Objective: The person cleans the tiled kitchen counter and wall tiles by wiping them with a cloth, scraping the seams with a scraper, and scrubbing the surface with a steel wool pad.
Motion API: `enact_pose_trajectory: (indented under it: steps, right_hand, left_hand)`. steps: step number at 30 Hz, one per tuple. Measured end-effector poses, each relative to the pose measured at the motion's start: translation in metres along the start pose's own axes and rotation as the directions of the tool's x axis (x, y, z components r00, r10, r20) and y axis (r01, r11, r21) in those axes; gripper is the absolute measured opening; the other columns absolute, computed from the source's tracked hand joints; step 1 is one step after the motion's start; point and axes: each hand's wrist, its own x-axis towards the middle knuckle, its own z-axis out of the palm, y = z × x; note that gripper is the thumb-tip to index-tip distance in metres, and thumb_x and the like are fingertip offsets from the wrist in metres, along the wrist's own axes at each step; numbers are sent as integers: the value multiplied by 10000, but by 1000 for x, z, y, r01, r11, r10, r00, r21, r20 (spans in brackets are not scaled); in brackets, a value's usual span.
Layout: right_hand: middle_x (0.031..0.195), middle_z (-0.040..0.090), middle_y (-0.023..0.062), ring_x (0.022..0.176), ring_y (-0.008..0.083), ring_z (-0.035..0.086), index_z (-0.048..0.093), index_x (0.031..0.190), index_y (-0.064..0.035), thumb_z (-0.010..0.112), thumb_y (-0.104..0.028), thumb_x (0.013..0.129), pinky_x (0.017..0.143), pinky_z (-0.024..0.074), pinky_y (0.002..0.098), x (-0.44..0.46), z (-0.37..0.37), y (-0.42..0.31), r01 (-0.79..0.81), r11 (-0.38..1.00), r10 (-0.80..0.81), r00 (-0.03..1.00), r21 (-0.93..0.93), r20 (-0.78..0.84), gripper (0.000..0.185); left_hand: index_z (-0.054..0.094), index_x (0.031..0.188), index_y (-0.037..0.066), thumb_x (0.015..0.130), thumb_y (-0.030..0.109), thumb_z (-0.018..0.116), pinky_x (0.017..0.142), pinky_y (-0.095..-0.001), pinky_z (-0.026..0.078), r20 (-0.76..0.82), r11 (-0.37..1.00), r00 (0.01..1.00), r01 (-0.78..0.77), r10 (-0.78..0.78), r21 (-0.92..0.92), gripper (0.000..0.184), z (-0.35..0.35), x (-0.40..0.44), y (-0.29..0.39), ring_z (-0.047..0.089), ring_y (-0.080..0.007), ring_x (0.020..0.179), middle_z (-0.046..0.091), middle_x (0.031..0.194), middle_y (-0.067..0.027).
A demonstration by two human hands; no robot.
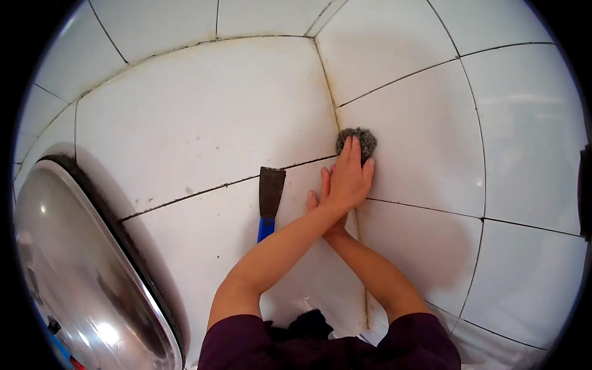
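Note:
My left hand point(350, 180) reaches across my right arm and presses its fingers onto a grey steel wool scourer point(357, 141). The scourer is against the tiled wall point(410, 132), right beside the corner seam. Under my left wrist, partly hidden, my right hand point(325, 192) lies by the corner with its visible fingers stretched out and apart. It holds nothing that I can see. To the left, a scraper point(271, 194) with a dark flat blade and a blue handle rests on the white tiled surface point(203, 117); my left forearm covers the handle's lower end.
A large shiny metal lid or basin point(92, 265) with a dark rim occupies the lower left. Dark dirty grout and small specks mark the tiled surface. Yellowish stains run along the corner seam. Dark cloth point(308, 324) shows near my body.

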Motion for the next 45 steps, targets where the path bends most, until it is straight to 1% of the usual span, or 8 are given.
enact_pose_trajectory:
  steps: [14,21,24,25,32,36,38,45]
  right_hand:
    - [1325,328,182,1202,344,292,414,1257,3,555,-233,766,967,231,495,9,-22,-12,-32,995,41,994,-98,98,563]
    - [1325,325,189,1205,350,290,410,1259,8,563,-221,760,963,235,500,5,-22,-11,-16,999,19,997,-51,69,569]
    - [1326,322,189,1202,350,299,407,1264,8,569,-214,758,960,241,501,9,-21,-12,-7,999,11,997,-52,72,576]
    - [1327,321,190,1200,351,304,405,1267,8,572,-213,757,959,245,501,7,-22,-13,-15,997,21,997,-72,80,580]
    - [1328,321,195,1201,350,307,406,1267,10,566,-212,768,950,251,498,10,-25,-14,-19,998,23,997,-56,75,570]
    - [1318,339,197,1192,349,320,415,1262,13,558,-203,768,936,259,490,10,-23,-12,-3,999,5,998,-32,62,558]
    - [1314,344,196,1189,349,325,418,1259,13,556,-202,766,931,261,488,12,-21,-14,-17,999,19,999,-28,49,555]
    - [1298,358,198,1173,359,337,419,1249,8,558,-222,757,931,264,486,11,-22,-14,-1,997,1,1000,-74,8,561]
  left_hand:
    - [319,1338,-69,915,329,401,1074,-335,244,-110,995,989,-98,99,12,586,-47,174,-32,327,-306,1305,366,1382,-214]
    - [340,1354,-25,888,314,443,1043,-324,280,-162,984,977,116,-138,-138,586,-73,253,4,358,-285,1287,398,1377,-182]
    - [411,1327,17,864,324,470,942,-271,344,-110,945,986,-149,121,-293,558,-84,250,44,454,-219,1124,503,1245,-123]
    - [524,1161,15,815,269,415,915,-395,377,-205,927,946,-297,252,-231,443,-84,253,72,479,-360,1082,537,1155,-198]
    - [482,1171,-15,867,214,437,917,-415,403,-329,658,586,-732,740,178,383,-94,265,147,497,-388,1075,532,1152,-236]
    - [518,1135,30,839,258,437,860,-455,429,-167,961,977,-87,134,262,382,-81,221,17,534,-390,1003,563,1120,-213]
    - [478,1223,2,870,266,477,868,-441,428,-334,885,851,-274,406,377,441,-55,191,-35,558,-389,987,590,1066,-238]
    - [528,1006,-16,814,226,553,784,-483,443,17,905,997,-78,78,419,310,-45,110,-18,559,-411,911,588,968,-242]
